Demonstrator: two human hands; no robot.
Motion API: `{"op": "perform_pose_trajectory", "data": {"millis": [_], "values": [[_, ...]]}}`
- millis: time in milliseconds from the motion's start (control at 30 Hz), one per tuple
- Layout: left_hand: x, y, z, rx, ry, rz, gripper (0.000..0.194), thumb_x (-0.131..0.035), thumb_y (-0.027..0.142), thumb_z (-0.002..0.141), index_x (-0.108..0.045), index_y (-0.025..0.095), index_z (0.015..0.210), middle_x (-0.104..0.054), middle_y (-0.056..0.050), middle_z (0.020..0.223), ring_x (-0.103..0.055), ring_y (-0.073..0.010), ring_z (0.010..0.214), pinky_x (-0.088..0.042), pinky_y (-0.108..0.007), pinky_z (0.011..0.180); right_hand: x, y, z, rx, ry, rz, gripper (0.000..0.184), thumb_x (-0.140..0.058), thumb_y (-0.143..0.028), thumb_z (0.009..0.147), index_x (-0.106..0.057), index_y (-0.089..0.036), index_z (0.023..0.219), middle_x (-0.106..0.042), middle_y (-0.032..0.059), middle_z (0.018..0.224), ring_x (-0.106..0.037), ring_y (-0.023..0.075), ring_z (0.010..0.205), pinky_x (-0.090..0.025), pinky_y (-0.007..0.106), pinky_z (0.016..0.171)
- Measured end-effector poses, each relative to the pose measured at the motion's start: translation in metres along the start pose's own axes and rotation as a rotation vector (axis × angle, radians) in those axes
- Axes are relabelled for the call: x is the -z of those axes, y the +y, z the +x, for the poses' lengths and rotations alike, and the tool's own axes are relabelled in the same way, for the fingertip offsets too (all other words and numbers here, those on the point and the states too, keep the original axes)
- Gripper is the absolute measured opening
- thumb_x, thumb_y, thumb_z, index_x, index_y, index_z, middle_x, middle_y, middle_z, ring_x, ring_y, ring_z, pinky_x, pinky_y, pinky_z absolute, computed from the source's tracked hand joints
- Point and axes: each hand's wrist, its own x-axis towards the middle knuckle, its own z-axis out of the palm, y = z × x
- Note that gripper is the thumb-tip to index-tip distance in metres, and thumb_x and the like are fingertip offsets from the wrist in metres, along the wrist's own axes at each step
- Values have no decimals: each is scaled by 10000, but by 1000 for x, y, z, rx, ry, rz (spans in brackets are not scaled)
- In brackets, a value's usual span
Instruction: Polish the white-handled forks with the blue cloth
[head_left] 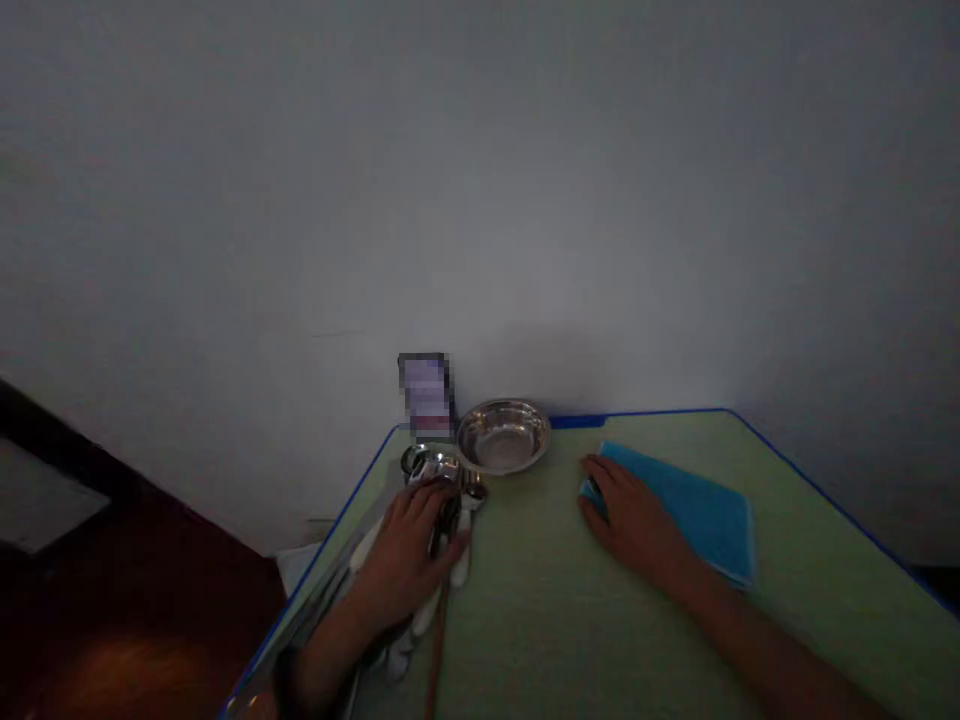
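My left hand (409, 550) lies over a pile of metal utensils on the left of the table, fingers spread and the thumb held out to the side. Shiny spoon or ladle heads (442, 467) show past its fingertips. Pale handles (424, 612) and a thin brown stick (437, 640) run out below it. At the right, a folded blue cloth (694, 505) lies flat, and my right hand (622, 510) rests on its left end. The thumb and fingers there are apart, with a small dark patch between them that I cannot make out.
A round steel bowl (504, 437) stands at the table's back edge. Left of it a phone-like screen (427, 395), blurred, leans against the wall (525, 200). The green table (555, 620) has a blue rim. Dark reddish floor (135, 630) lies to the left.
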Motion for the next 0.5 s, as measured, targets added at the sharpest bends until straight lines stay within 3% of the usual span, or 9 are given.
{"op": "perform_pose_trajectory", "data": {"millis": [233, 500], "values": [[-5, 0, -2, 13, 46, -33, 293, -453, 265, 863, -499, 180, 1139, -547, -96, 1191, -401, -277, 1198, -366, -483, 998, 4, 2, 0, 44, -14, -7, 407, -387, -290, 863, -527, -98, 1193, -514, 128, 1251, -445, 244, 1168, -351, 398, 1015], [-7, -1, -4, 15, 40, -27, 314, -462, 248, 850, -492, 166, 1152, -534, -102, 1198, -392, -270, 1206, -350, -462, 1012, 2, 3, 0, 59, -2, -13, 398, -387, -296, 867, -526, -114, 1192, -515, 124, 1247, -440, 246, 1165, -362, 411, 999]]}}
